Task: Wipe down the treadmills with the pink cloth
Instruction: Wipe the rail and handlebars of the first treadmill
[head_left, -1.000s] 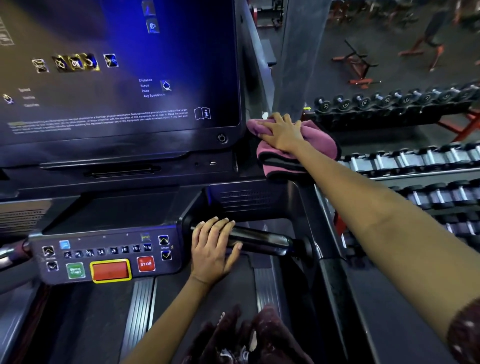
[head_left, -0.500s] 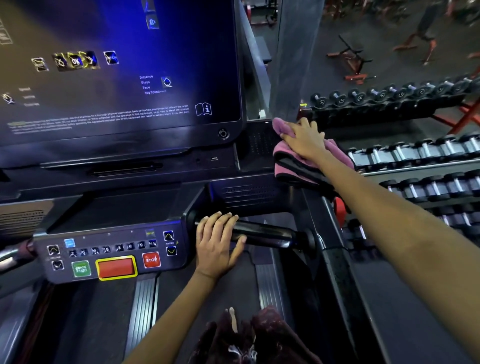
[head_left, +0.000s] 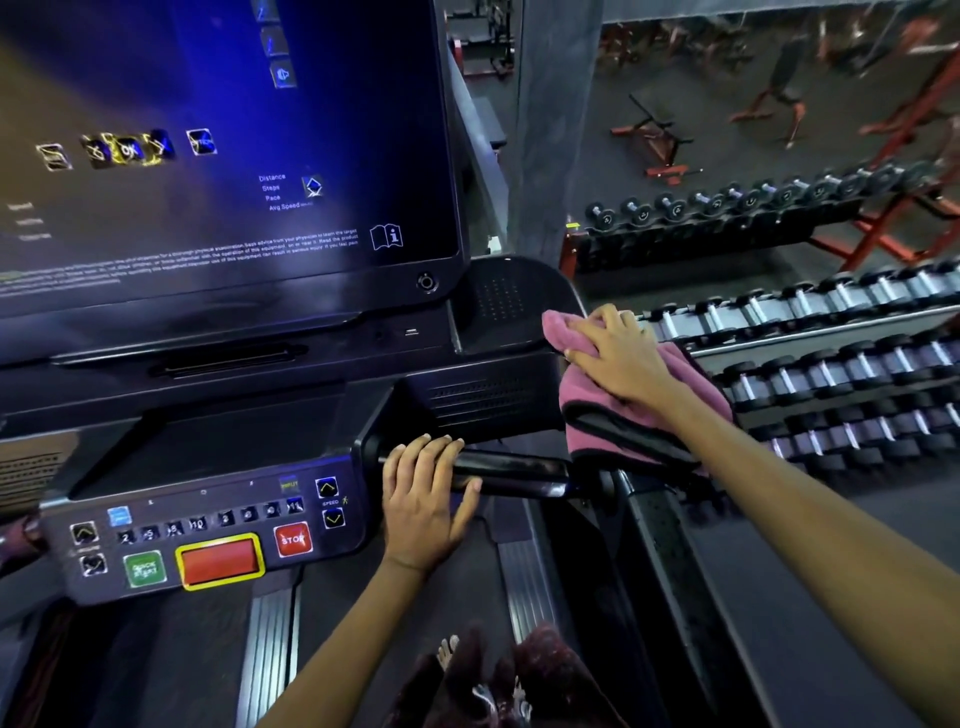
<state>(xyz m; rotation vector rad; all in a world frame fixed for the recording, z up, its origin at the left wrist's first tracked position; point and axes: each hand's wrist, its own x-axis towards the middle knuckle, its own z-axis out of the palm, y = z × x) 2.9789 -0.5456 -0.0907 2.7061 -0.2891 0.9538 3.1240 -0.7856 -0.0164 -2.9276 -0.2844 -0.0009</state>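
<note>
The treadmill console fills the left and middle of the head view, with a large dark screen and a button panel below it. My right hand lies flat on the pink cloth, pressing it against the console's right edge; the cloth hangs folded over that corner with a dark band along its lower fold. My left hand is wrapped over the black handlebar just right of the button panel.
Racks of dumbbells stand close on the right, below the treadmill's side. The black side rail runs toward me. The belt and my feet are below. Red benches stand on the gym floor beyond.
My right hand has slid the pink cloth down and to the right along the console's right edge. The left hand has stayed on the handlebar.
</note>
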